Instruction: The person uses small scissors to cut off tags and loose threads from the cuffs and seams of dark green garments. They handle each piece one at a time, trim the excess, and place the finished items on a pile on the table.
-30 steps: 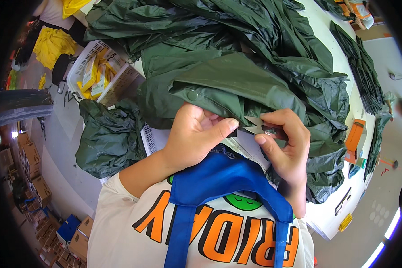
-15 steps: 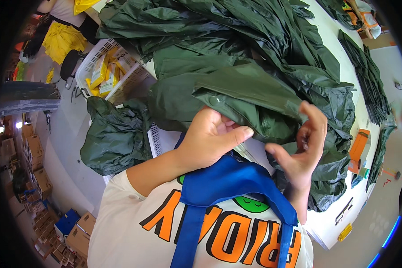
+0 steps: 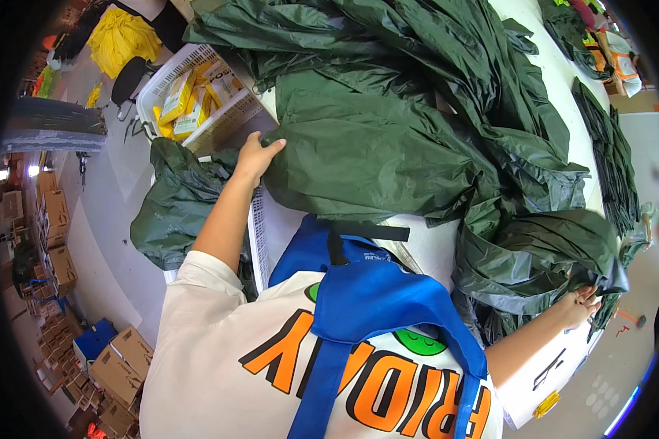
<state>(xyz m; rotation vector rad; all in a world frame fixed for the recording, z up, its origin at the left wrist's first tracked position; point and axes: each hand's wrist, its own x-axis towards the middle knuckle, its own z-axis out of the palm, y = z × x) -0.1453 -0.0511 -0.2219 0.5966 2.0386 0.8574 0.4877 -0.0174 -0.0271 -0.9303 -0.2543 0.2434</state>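
A dark green raincoat (image 3: 373, 157) of thin, shiny fabric lies across the table in front of me. My left hand (image 3: 257, 156) is at its left edge, thumb and fingers apart, the thumb against the fabric. Far out to the right, my right hand (image 3: 580, 304) has its fingers closed on a bunched, lifted part of the same green fabric (image 3: 564, 245). Folds of cloth cover some of its fingertips. More crumpled green fabric (image 3: 447, 51) is heaped beyond.
A white plastic basket (image 3: 231, 124) with yellow packets (image 3: 187, 102) stands at the left, near a crumpled green bundle (image 3: 172, 208). Folded dark green pieces (image 3: 611, 157) lie along the table's right side. Cardboard boxes (image 3: 121, 366) stand at lower left. Other people are at the far edges.
My hands have moved apart from the middle, left to the raincoat's left edge, right outward with fabric. The raised flap with the snap button now lies flat. The right-side fabric is lifted.
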